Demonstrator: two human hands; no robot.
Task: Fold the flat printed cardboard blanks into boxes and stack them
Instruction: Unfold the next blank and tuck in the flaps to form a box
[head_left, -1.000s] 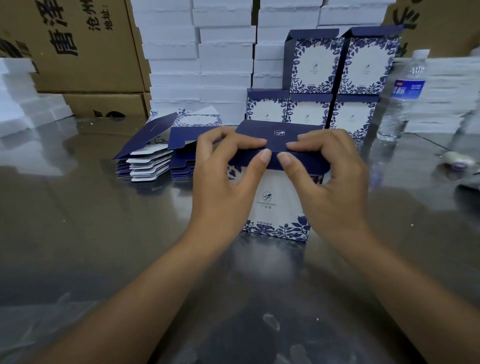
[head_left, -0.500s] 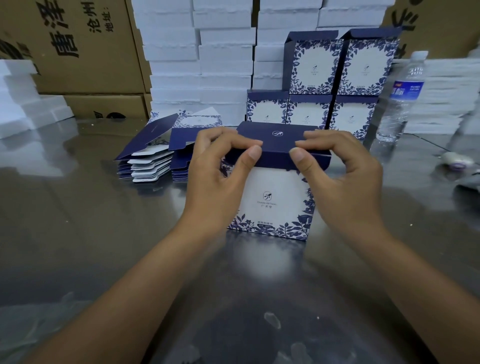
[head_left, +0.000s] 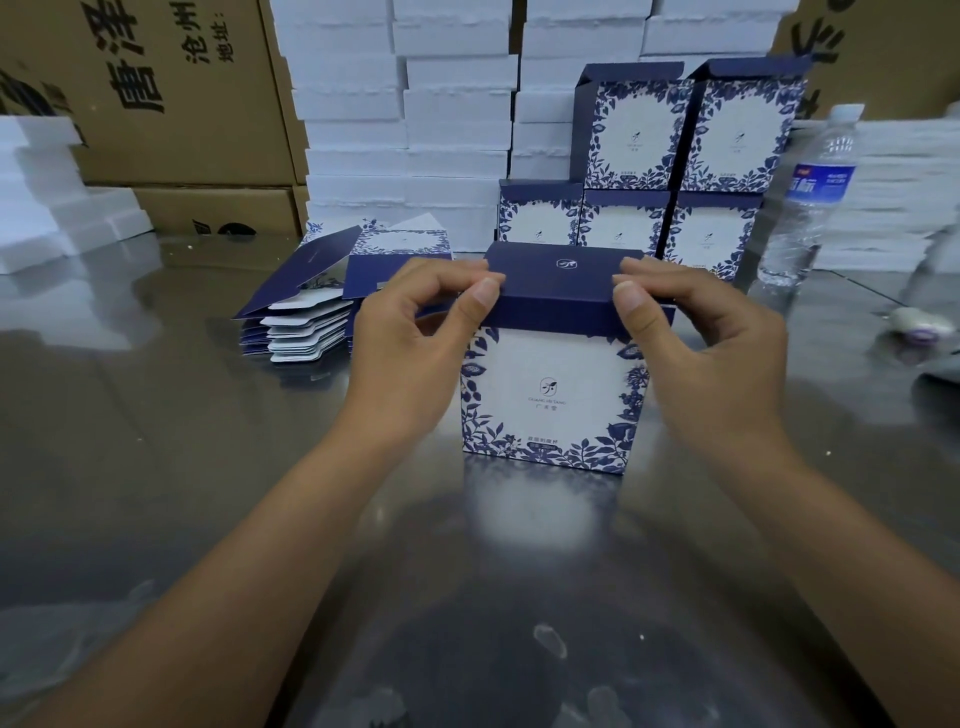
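Thumbs have slid apart since a second ago, from the middle of the lid's front lip out to its two corners, and the box shows more of its printed front.

Biggest first: the shiny steel table (head_left: 156, 467) runs across the whole view. At its back, in front of a wall of white foam trays (head_left: 405, 130), stands the stack of finished boxes (head_left: 691, 140), three below and two above. The box (head_left: 550, 395) being made sits on the table just in front of that stack, at centre. Left of it lies the pile of flat blanks (head_left: 311, 322), and well off to the right stands a water bottle (head_left: 810, 197).

Now the hands. The left hand (head_left: 410, 358) and right hand (head_left: 711, 364) each pinch one end of the navy lid (head_left: 561, 286), thumb on the front lip and fingers curled over the top.

By my reading this is the closing step: the body is formed and the lid is being tucked shut. Next comes an even press at both corners so the lip seats without creasing, then a lift onto the stack, likely the open spot at upper left.

The box stands upright, logo the right way up, front face toward the person and turned slightly. Its front is near square; the lid's long edge runs left to right.
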